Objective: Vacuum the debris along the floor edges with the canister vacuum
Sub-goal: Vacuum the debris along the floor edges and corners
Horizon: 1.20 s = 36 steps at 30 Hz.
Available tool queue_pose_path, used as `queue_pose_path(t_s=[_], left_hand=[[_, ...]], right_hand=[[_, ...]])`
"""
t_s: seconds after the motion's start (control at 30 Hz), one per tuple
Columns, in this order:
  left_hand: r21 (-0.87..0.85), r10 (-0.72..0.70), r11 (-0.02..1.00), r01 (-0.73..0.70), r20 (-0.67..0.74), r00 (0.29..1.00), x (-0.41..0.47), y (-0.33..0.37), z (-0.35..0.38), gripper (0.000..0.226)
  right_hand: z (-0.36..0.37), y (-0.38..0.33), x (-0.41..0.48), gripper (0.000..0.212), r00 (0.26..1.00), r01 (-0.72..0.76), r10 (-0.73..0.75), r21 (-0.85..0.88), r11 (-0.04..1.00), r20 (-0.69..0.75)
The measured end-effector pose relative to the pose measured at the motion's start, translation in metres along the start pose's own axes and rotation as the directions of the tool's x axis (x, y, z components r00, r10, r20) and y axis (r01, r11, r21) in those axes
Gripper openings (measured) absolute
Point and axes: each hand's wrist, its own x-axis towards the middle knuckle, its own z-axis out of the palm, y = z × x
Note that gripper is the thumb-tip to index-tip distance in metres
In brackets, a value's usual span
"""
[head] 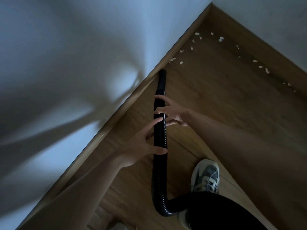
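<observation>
Vacuum hose held in both hands — left hand behind right hand — nozzle at baseboard, debris beyond

Wall, upper left of frame: white, crossed by soft grey shadows and pale patches of light.
Second wall, upper right: white, dim.
Baseboard: wood-toned, running diagonally.
Floor: brown wood planks, dimly lit.

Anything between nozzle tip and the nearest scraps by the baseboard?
Only bare wood floor, seen in the head view; the nozzle tip sits short of the nearest scraps.
</observation>
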Motion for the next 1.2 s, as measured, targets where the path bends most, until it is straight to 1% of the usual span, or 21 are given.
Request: queue_pose_path(t_s=[0.13, 0.27, 0.43, 0.67, 0.8, 1.07, 1.2], left_hand=[[0.030, 0.006, 1.000, -0.007, 0.031, 0.999, 0.013, 0.003, 0.001, 0.099], [0.050, -0.004, 0.999, 0.002, 0.051, 0.999, 0.022, 0.009, 0.002, 0.099], [0.098, -0.005, 0.995, -0.006, 0.116, 0.993, 0.033, 0.013, -0.002, 0.098], [0.089, -0.003, 0.996, -0.013, 0.176, 0.984, 0.057, 0.024, -0.005, 0.098], [0.067, -0.020, 0.998, 0.007, 0.208, 0.978, 0.064, 0.029, -0.004, 0.098], [0.159, -0.046, 0.987, 0.003, 0.265, 0.963, 0.094, 0.036, -0.006, 0.098], [0.165, -0.059, 0.986, 0.010, 0.296, 0.953, 0.103, 0.035, -0.004, 0.096]], right_hand=[[-0.015, 0.001, 0.005, 0.069, 1.000, 0.013, -0.012, -0.023, 1.000, 0.022], [-0.028, 0.002, 0.008, 0.069, 0.999, 0.040, -0.040, -0.028, 0.999, 0.012], [-0.045, 0.001, 0.012, 0.069, 0.998, 0.047, -0.045, -0.050, 0.998, 0.043], [-0.067, -0.013, 0.019, 0.068, 0.998, 0.062, -0.059, -0.082, 0.995, 0.039], [-0.077, -0.016, 0.017, 0.067, 0.997, 0.043, -0.038, -0.094, 0.995, 0.061], [-0.094, -0.009, 0.021, 0.067, 0.999, 0.033, -0.032, -0.077, 0.996, 0.023], [-0.100, 0.004, 0.021, 0.065, 1.000, 0.020, -0.020, -0.062, 0.998, 0.003]])
